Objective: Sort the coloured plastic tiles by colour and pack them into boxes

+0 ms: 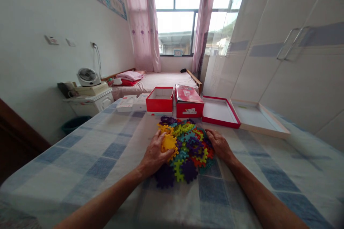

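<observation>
A heap of plastic gear pieces [186,143] in purple, lime, teal, orange and yellow lies on the table in front of me. My left hand [154,154] is at the heap's left side, thumb and fingers closed around a yellow gear [169,142]. Against the right edge, beside teal and orange pieces, rests my right hand [220,145]. Its fingers reach out along the heap and hold nothing that I can see. Two dark purple gears [164,176] lie at the near side, with a lime piece [178,170] between them.
Behind the heap stand an open red box [159,105], a red box with a lid [189,109], and two shallow trays, one red-rimmed [220,112] and one pale [259,118]. White boxes [127,103] sit at the far left. A checked cloth [107,171] covers the table.
</observation>
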Demonstrator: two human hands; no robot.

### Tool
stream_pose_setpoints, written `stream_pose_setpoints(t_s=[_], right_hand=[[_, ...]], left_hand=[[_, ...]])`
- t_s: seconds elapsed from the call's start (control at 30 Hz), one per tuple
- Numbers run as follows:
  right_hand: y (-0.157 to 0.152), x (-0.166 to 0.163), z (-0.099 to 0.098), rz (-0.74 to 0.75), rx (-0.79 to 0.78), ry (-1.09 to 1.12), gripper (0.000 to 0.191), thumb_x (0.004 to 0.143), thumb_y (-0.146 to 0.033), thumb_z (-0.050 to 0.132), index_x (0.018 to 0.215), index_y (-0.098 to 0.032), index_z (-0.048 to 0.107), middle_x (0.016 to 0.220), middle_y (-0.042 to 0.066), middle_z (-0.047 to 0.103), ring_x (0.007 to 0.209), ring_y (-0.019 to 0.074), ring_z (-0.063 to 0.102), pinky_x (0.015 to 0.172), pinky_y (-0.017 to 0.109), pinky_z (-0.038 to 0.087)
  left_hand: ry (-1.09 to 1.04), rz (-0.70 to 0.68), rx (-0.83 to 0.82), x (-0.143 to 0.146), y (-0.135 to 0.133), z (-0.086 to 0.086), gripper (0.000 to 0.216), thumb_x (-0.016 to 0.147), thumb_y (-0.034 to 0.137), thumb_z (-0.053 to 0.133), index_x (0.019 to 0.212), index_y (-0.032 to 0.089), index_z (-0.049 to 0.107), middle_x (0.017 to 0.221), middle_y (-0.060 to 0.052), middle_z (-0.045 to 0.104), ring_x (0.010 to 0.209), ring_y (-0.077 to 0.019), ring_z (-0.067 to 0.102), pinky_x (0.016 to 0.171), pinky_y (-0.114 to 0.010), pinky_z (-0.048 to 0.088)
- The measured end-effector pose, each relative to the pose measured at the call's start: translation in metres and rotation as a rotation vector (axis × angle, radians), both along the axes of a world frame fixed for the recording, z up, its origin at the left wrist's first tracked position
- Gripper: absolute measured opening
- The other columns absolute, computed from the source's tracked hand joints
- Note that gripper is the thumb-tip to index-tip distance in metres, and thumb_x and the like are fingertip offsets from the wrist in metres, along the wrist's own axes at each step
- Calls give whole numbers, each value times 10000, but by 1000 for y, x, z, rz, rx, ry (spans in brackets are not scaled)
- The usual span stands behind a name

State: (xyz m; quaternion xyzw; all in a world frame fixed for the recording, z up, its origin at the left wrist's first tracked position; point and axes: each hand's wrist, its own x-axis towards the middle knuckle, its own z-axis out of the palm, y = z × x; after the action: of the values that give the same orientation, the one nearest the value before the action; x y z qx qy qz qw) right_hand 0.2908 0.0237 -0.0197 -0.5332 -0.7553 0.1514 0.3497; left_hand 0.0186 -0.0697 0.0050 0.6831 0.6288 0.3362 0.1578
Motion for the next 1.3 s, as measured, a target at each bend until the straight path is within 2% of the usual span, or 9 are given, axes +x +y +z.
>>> stream_pose_setpoints(t_s=[0.3,0.43,0.57,0.63,0.73,0.9,1.0,1.13,1.3], right_hand=[[1,1,-2,9,24,-67,427,899,-382,265,1112,-204,588,1115,77,610,1076,195,539,957,322,386],[3,5,-8,75,105,-162,405,885,-319,281,1110,-211,600,1162,74,599,1113,196,514,976,319,366],[5,6,-11,81,129,-186,418,893,-315,268,1119,-185,594,1164,95,598,1112,211,515,967,342,377],[5,5,-10,57,104,-160,432,905,-334,247,1123,-187,590,1140,93,607,1088,209,532,954,341,388],[4,2,-8,39,83,-136,441,911,-360,238,1110,-196,596,1125,85,612,1087,207,536,955,337,390],[0,1,-4,23,80,-115,450,901,-363,247,1105,-174,601,1125,100,613,1082,222,537,956,358,392],[0,2,-5,39,84,-105,425,893,-348,267,1088,-194,612,1122,90,617,1070,217,546,951,357,400],[2,4,-6,39,75,-77,390,890,-347,297,1076,-222,616,1114,75,625,1062,208,553,953,356,402],[1,3,-5,34,57,-75,404,894,-363,289,1085,-214,614,1105,77,626,1072,214,549,950,360,405]], left_hand=[[15,-303,208,72,27,25,500,729,85,488,1219,180,521,1387,-87,430,1288,-213,387,1091,-381,314],[135,-528,268,91,14,38,490,771,170,520,1258,207,492,1413,-68,404,1307,-211,358,1089,-366,306],[404,-707,266,69,-18,31,748,682,499,665,1343,281,391,1490,-91,269,1364,-321,222,1093,-537,190],[486,-656,249,49,-28,19,920,589,575,706,1379,291,329,1516,-116,183,1373,-366,157,1077,-590,153],[527,-509,243,25,-29,2,957,601,540,717,1408,295,264,1525,-119,143,1382,-358,128,1075,-579,173],[533,-496,295,10,-10,3,869,672,589,633,1406,290,277,1513,-105,202,1380,-331,161,1090,-547,184],[419,-414,309,1,14,9,698,791,588,482,1389,263,327,1492,-101,267,1372,-284,216,1097,-487,222],[220,-10,80,-19,66,9,576,883,478,356,1339,130,409,1436,-164,358,1359,-293,249,1097,-476,205],[167,-78,-27,-18,106,1,568,893,510,280,1291,157,479,1351,-126,488,1293,-261,385,1059,-419,302]])
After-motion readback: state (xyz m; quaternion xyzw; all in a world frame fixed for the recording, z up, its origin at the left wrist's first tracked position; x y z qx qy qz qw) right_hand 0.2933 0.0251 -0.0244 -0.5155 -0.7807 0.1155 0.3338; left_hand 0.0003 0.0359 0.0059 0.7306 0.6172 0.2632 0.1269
